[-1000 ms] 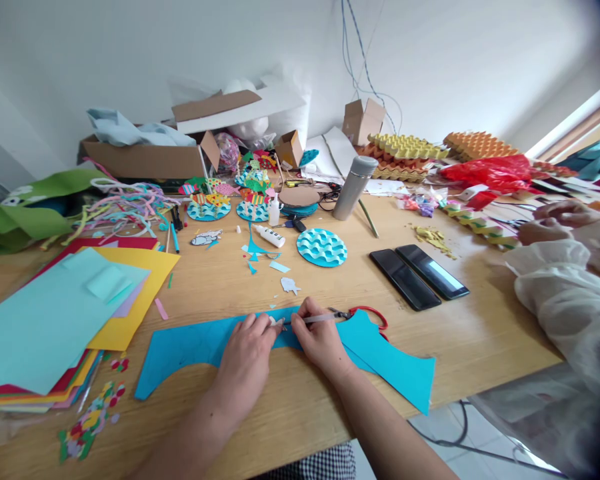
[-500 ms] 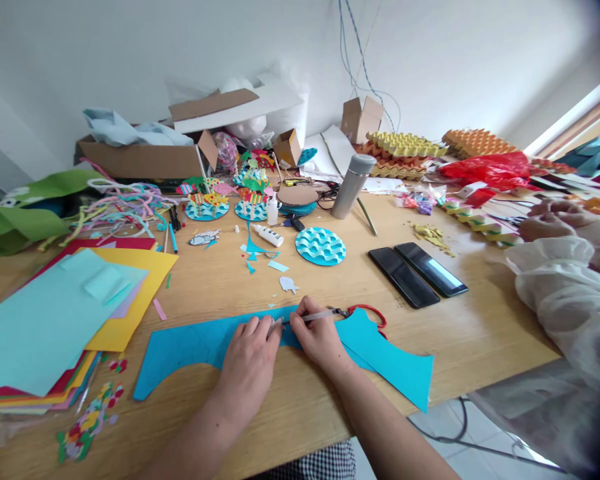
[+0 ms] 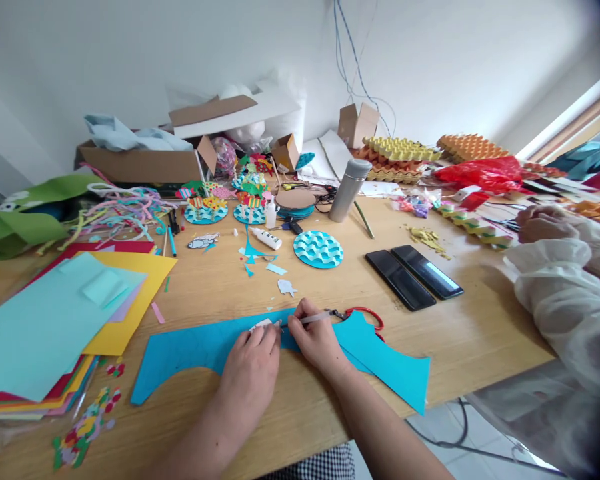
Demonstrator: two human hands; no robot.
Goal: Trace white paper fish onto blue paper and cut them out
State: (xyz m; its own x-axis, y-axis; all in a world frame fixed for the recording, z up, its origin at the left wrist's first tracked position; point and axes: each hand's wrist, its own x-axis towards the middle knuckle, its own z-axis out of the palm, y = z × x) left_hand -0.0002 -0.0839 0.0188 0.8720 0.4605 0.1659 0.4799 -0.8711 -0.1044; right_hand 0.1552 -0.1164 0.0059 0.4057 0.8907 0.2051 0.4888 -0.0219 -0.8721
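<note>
My left hand (image 3: 253, 367) lies on a strip of blue paper (image 3: 190, 347), its fingers flat over a small white paper cutout (image 3: 261, 325) that they press down. Most of the cutout is hidden beneath the fingers. In my right hand (image 3: 316, 337) is a pen (image 3: 314, 318) with a pale barrel, its tip at the cutout's right edge. Red-handled scissors (image 3: 375, 313) lie just beyond the right hand, partly under a second blue paper piece (image 3: 390, 363). A pale fish-shaped cutout (image 3: 286, 287) rests on the table ahead of both hands.
Coloured paper sheets (image 3: 40, 327) are stacked at left. Two phones (image 3: 400, 279), a grey flask (image 3: 350, 190), a wavy blue disc (image 3: 319, 249) and a glue bottle (image 3: 266, 238) stand or lie ahead. At right is another person's sleeve (image 3: 550, 267).
My left fingers have shifted slightly, so more of the white cutout shows above them. The pen tip stays close to its edge. The view has moved a little.
</note>
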